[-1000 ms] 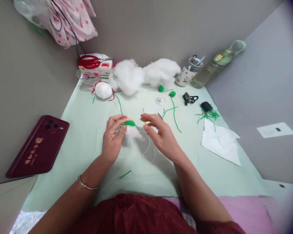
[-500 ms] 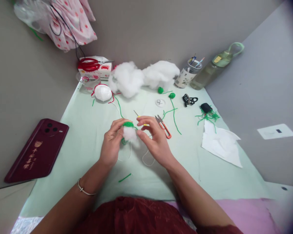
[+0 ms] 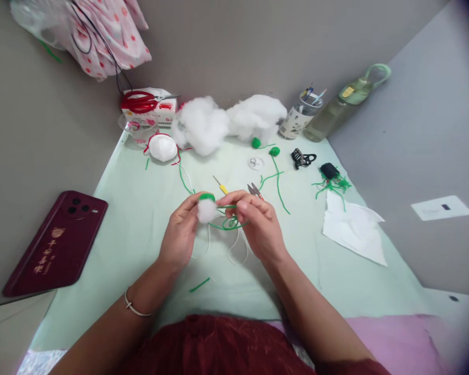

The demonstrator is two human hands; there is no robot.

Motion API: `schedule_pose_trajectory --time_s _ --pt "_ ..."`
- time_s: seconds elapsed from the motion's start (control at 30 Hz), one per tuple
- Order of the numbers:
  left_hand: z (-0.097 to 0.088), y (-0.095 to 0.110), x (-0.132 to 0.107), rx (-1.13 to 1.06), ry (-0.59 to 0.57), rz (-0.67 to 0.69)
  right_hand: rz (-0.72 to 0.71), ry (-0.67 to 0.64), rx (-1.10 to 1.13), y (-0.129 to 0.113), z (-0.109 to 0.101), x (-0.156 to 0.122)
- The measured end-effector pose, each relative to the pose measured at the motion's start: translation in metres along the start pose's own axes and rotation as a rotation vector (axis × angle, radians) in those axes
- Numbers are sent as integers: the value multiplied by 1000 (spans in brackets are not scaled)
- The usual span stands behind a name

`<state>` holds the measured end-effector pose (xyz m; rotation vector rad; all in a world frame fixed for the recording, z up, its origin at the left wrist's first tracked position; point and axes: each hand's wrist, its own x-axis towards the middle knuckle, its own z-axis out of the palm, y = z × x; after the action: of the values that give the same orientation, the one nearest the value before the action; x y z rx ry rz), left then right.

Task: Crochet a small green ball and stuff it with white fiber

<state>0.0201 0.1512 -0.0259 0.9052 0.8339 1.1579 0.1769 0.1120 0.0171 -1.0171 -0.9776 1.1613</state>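
Note:
My left hand point(image 3: 179, 229) is closed on a small green crocheted piece point(image 3: 207, 197) with a tuft of white stuffing point(image 3: 207, 211) bulging from it. My right hand point(image 3: 260, 221) is closed on green yarn point(image 3: 231, 224), which hangs in loops between the two hands. Just beyond the hands lies a yellow-handled crochet hook point(image 3: 221, 185), its handle end near my right fingers. Thread snips point(image 3: 254, 189) lie partly hidden behind my right hand. A thin white thread point(image 3: 238, 260) curls on the table below.
Two heaps of white stuffing point(image 3: 203, 125) sit at the back. Left of them are a white yarn ball point(image 3: 163, 148) and red scissors point(image 3: 140, 102). A pen cup point(image 3: 295, 122), bottle point(image 3: 332, 114), hair claw point(image 3: 303, 158) and tissue point(image 3: 352, 229) stand or lie right. A phone point(image 3: 57, 242) lies left.
My right hand has closed on the green yarn and drawn loops of it out to the right. The left hand still holds the crocheted piece with the stuffing.

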Motion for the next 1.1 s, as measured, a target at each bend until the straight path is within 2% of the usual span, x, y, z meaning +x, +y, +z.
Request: schedule_pose_trajectory --time_s 0.07,0.1,0.17,0.27,0.33,0.4,0.67,0.83,1.0,1.1 --pt "1 1 -4 18 -14 11 114 21 159 -1 2 1" --pt "1 1 -5 23 -20 17 165 36 170 -1 3 2" --pt "0 0 -6 73 -33 53 257 31 81 0 3 2" --pt "-3 0 -7 198 -41 132 327 -131 -130 1 1 1" --pt "-4 0 -7 251 -43 159 295 -227 -235 0 0 1" --pt "-3 2 -7 261 -56 154 251 -249 -300 -2 -1 0" --pt "2 3 -9 248 -95 128 242 -59 -390 -2 4 1" --pt "3 3 -11 239 -117 81 260 -38 -407 -3 2 1" --pt "1 3 -12 146 -192 -37 231 -34 -462 -5 -2 1" --pt "0 4 -8 144 -198 -30 192 -46 -497 -5 -5 0"
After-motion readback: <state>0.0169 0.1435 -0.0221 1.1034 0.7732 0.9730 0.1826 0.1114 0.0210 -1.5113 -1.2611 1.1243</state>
